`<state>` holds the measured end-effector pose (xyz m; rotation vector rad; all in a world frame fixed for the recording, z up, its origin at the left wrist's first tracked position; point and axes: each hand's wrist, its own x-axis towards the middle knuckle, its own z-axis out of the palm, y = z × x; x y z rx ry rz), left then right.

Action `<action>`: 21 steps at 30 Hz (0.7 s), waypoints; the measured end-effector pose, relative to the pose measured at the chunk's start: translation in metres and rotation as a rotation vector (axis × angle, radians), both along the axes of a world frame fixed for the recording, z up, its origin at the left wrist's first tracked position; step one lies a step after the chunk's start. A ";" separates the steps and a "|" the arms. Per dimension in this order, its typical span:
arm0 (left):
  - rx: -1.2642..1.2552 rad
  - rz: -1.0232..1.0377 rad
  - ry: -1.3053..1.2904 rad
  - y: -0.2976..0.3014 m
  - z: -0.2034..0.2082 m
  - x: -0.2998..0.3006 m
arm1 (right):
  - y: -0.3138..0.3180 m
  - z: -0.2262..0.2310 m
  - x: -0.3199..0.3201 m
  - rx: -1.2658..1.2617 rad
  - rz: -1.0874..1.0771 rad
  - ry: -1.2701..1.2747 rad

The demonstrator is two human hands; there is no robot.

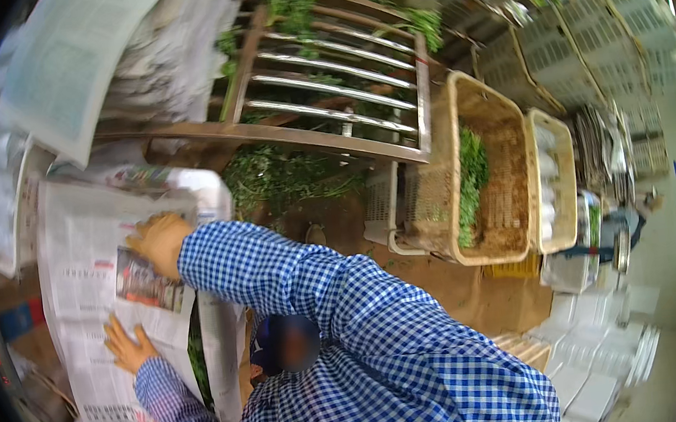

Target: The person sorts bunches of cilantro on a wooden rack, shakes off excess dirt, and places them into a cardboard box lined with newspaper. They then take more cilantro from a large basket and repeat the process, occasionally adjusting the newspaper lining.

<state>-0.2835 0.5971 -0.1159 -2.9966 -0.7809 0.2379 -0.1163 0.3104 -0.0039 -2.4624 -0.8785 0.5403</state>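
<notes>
Sheets of printed newspaper point(75, 235) lie spread at the left. Beneath their right edge a strip of green leaves point(197, 359) shows, beside the white wall point(221, 343) of what looks like a box. My left hand point(129, 346) rests on the paper with its fingers spread. Farther up, my right hand point(161, 243) presses down on the sheet, palm down with fingers stretched, just above a printed colour picture. Neither hand grips anything. Most of what the paper covers is hidden.
A metal rack point(331, 85) with shiny bars stands ahead, with loose greens point(283, 175) below. Stacked paper point(175, 54) lies at the far left. To the right are a tan plastic crate point(501, 216) holding greens, a pale crate point(554, 184) with white items, and foam boxes point(599, 347).
</notes>
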 end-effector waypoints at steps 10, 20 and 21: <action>-0.003 -0.448 -0.498 -0.103 0.088 0.030 | -0.317 0.000 -0.157 0.458 -0.758 -0.062; -0.769 -1.263 -0.398 -0.529 0.110 0.075 | -0.628 -0.197 -0.377 0.612 -2.217 0.148; -0.745 -1.372 -0.395 -0.566 0.102 0.081 | -0.652 -0.214 -0.382 0.563 -2.262 0.220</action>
